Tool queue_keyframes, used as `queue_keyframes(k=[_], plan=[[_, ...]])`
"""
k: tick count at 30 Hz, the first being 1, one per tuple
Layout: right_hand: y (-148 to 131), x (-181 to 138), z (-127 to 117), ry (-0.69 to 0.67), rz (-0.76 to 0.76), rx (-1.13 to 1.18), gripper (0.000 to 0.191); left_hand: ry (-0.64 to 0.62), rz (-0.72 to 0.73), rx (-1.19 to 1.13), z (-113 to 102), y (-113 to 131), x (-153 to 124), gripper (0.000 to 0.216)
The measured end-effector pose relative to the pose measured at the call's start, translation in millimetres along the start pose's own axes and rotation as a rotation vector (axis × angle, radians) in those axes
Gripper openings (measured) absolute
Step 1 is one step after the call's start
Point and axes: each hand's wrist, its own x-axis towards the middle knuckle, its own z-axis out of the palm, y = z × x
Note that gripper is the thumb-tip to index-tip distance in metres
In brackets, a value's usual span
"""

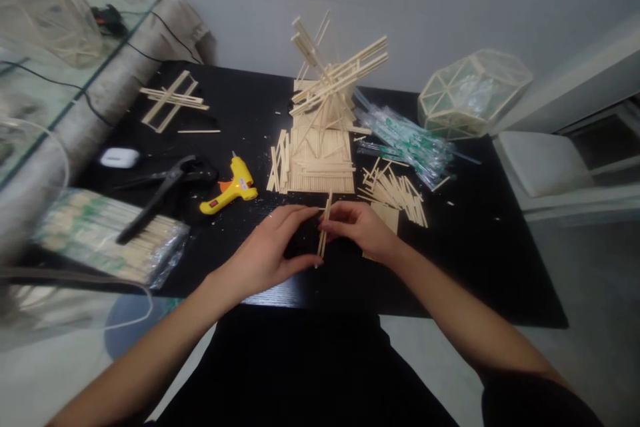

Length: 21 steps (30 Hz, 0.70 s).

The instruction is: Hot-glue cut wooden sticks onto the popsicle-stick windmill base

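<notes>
A few thin wooden sticks (323,243) are held together, nearly upright in view, close to the table's front edge. My left hand (273,243) has its fingertips near their upper part and its thumb at their lower end. From the other side, my right hand (357,223) pinches the same sticks with bent fingers. Just beyond stands a windmill model of wooden sticks (330,97) with crossed blades and a slatted base (323,177). A yellow glue gun (231,185) lies left of it. To its right is a loose pile of short sticks (395,190).
A black cutter tool (167,183) rests partly on a packet of sticks (110,233). A crossed stick frame (175,100) and a white case (120,158) are at left. Clear plastic wrappers (405,140) and a faceted stick frame (475,93) occupy the black table's (480,240) back right.
</notes>
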Motion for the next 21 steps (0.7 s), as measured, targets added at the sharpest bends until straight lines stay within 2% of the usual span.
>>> queue_keyframes(k=[2, 3, 5, 7, 13, 21], plan=[[2, 0, 4, -0.017, 0.005, 0.017, 0.034, -0.091, 0.022, 0.007, 2, 3, 2, 0.115], [2, 0, 5, -0.021, 0.001, 0.022, 0.034, -0.138, 0.033, 0.009, 3, 4, 2, 0.131], [2, 0, 7, -0.027, -0.015, 0.037, 0.033, -0.203, 0.049, 0.006, 6, 6, 2, 0.148], [2, 1, 7, -0.028, -0.030, 0.049, 0.033, -0.210, 0.053, 0.003, 8, 6, 0, 0.151], [1, 2, 8, -0.058, -0.005, 0.096, 0.033, -0.137, 0.035, 0.011, 2, -2, -3, 0.130], [5, 3, 10, -0.060, 0.006, 0.115, 0.033, -0.119, 0.053, 0.011, -3, -8, 3, 0.128]])
